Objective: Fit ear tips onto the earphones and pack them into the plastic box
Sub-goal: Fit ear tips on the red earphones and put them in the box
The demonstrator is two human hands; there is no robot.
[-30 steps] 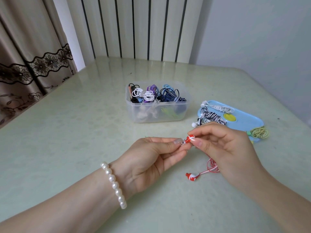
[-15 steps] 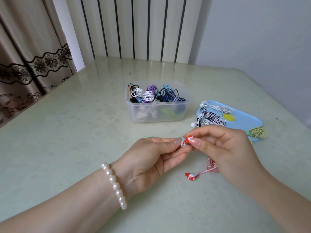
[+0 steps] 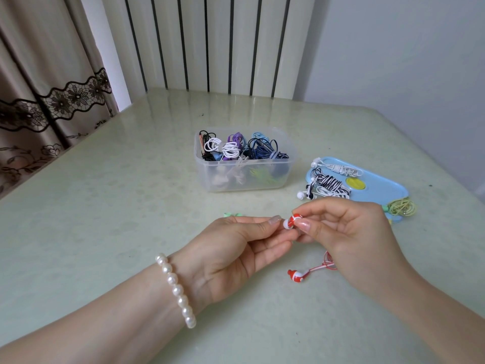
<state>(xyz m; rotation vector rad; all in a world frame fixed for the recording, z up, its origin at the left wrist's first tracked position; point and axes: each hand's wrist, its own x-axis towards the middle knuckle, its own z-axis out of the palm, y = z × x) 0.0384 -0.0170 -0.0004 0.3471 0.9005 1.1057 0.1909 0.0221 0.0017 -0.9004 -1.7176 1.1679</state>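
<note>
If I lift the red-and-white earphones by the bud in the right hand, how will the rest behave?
Probably floppy: the thin red cable lies in a loose coil, so it should uncoil and trail. The second bud looks small and light, so it will likely dangle and swing. The held bud looks glossy, perhaps slippery between right hand fingertips.

Bare table (image 3: 110,206) left of plastic box (image 3: 244,177); blue lid (image 3: 380,189) with earphone bundles (image 3: 329,183) crowding its right.

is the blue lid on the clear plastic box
No, the blue lid lies on the table right of the open clear plastic box.
</note>
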